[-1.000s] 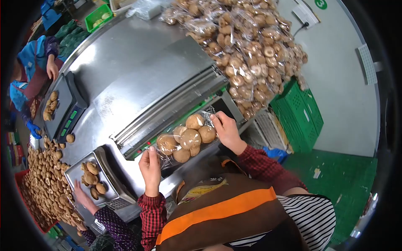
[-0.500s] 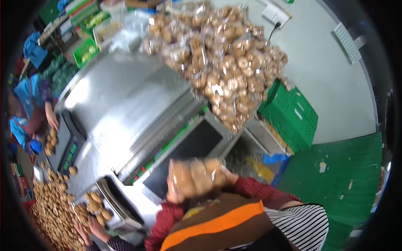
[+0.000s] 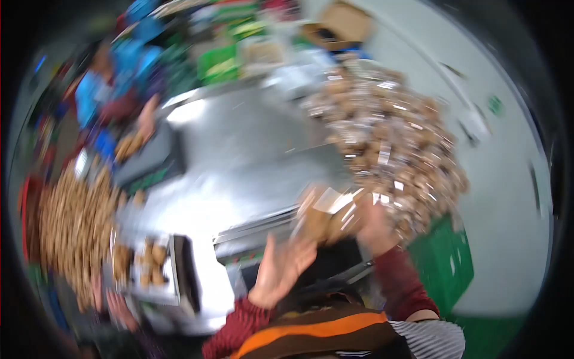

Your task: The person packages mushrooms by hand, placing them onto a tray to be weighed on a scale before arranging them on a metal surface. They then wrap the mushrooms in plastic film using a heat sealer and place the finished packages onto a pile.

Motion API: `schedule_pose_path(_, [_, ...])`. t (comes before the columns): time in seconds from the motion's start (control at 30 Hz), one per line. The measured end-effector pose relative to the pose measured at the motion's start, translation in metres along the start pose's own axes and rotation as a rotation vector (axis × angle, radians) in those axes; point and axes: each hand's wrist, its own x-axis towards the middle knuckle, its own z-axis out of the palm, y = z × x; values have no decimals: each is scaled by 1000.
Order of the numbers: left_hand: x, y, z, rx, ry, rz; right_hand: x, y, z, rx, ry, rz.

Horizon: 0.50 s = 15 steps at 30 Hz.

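A clear wrapped pack of brown mushroom-like produce (image 3: 329, 218), blurred by motion, hangs over the dark sealing machine (image 3: 335, 260). My right hand (image 3: 375, 224) grips the pack at its right end. Just below its left end is my left hand (image 3: 283, 268), palm up with fingers spread, holding nothing. Beyond the pack, a large heap of similar wrapped packs (image 3: 394, 149) covers the back right of the metal table (image 3: 233, 137).
At the left, a co-worker in blue (image 3: 116, 78) reaches towards a scale (image 3: 152, 161). Loose produce (image 3: 75, 227) is piled at the far left. Another person's hands (image 3: 119, 308) are near a tray (image 3: 146, 263). Green crates (image 3: 445, 257) stand at right.
The view has turned. The pack has moved from close to my body out towards the heap, in my right hand. My left hand has come off it and opened.
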Motion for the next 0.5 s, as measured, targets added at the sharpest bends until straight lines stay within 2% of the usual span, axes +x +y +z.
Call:
schedule_pose_path(0.03, [-2,9,0,178,154,188,34,97,6,87,99,-9])
schedule_pose_path(0.07, [-9,22,-1,355,209,381,78,-14,-51,932,34,411])
schedule_pose_path(0.13, [-38,51,-22,578,347,582,182,63,-67,1746,168,214])
schedule_pose_path(0.17, [-55,60,-39,661,480,737,198,37,-55,1797,66,355])
schedule_pose_path(0.2, [-73,72,-55,751,600,874,207,10,-46,1830,-15,492])
schedule_pose_path(0.23, [-94,81,-60,933,994,987,206,-8,-8,1829,-480,220])
schedule_pose_path(0.27, [-106,82,-131,1147,1164,1336,193,-42,39,1603,-449,277])
schedule_pose_path(0.3, [-128,92,-97,1005,1398,1343,180,-89,86,1421,-647,254])
schedule_pose_path(0.33, [-156,102,-131,1361,1759,1270,148,-156,121,829,-609,-129])
schedule_pose_path(0.37, [-180,110,-152,1573,1991,1107,138,-182,170,746,-834,-234])
schedule_pose_path(0.4, [-202,119,-169,1614,1995,1007,120,-237,211,896,-1048,52])
schedule_pose_path(0.43, [-218,129,-179,1647,1921,948,104,-263,269,933,-1142,-65])
schedule_pose_path(0.47, [-230,139,-187,1674,1844,897,85,-293,309,887,-1069,-243])
schedule_pose_path(0.5, [-239,147,-194,1640,1705,866,69,-316,364,702,-941,-356])
